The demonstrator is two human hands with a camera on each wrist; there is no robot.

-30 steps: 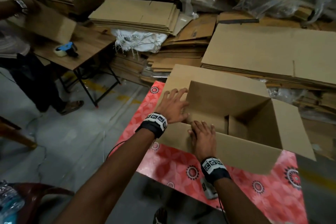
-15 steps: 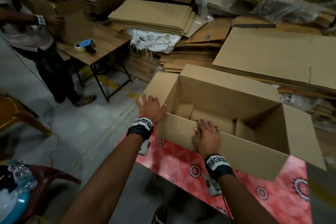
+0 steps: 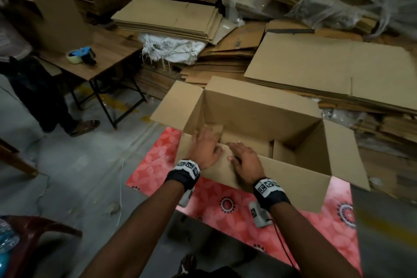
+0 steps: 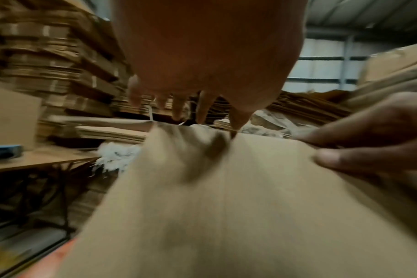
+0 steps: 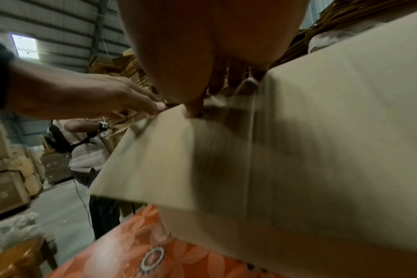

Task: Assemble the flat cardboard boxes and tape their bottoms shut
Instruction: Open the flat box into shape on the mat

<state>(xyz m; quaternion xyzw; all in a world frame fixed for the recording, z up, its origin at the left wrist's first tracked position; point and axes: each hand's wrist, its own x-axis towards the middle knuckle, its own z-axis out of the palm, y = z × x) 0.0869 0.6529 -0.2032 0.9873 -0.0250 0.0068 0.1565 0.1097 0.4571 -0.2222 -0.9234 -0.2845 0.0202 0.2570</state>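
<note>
One cardboard box is set upright on the red flowered tabletop, open at the top, with its four upper flaps spread outward. Nothing loose is seen inside it; only the folded bottom flaps are visible at its floor, and whether they are taped cannot be told.

Two hands are placed on the near wall of the box, close to its left corner. The left hand is laid over the rim with its fingers extended into the box (blurred in the head view, so the exact contact is unclear); in the left wrist view the fingers are seen spread and fairly straight above the cardboard edge. The right hand is rested on the same rim just beside the left, fingers reaching over the top edge while the thumb is pressed against the outer face, so the wall is pinched.

On a second, wooden tabletop to the left, one blue tape dispenser is seen, and one other person is standing beside it. Behind the box, several stacks of flat cardboard are piled, with one white sack lying among them.
</note>
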